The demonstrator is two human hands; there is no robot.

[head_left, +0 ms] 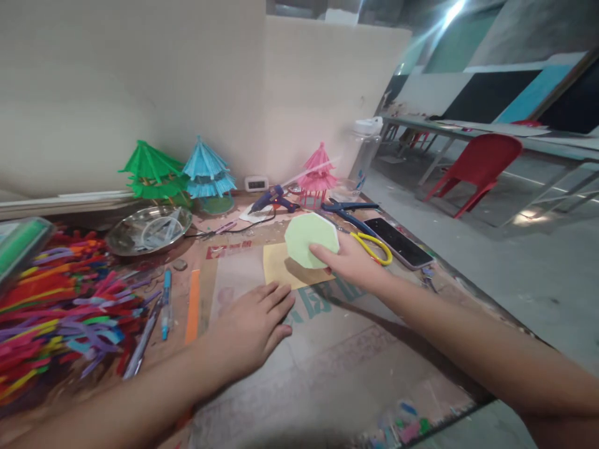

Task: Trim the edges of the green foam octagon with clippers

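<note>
The counter (327,349), covered in printed cardboard, carries everything here. Along its left edge lies a heap of coloured pipe cleaners (51,312), with a metal bowl (148,229) behind it and three paper pavilions at the back wall: a green one (152,171), a blue one (208,169) and a pink one (318,171). A blue glue gun (270,199) rests between the blue and pink pavilions. A dark phone (397,242) and yellow-handled scissors (372,244) lie just beyond the right hand (349,262). That hand's grip is closed on the near right edge of a pale green octagon card (311,240), thumb on top, holding it tilted up off the counter. Below the octagon lies a yellow paper sheet (279,265), flat on the cardboard. The left hand (250,327) rests palm down with fingers spread, open and holding nothing, its fingertips just beside the yellow sheet's near edge and near the octagon.
</note>
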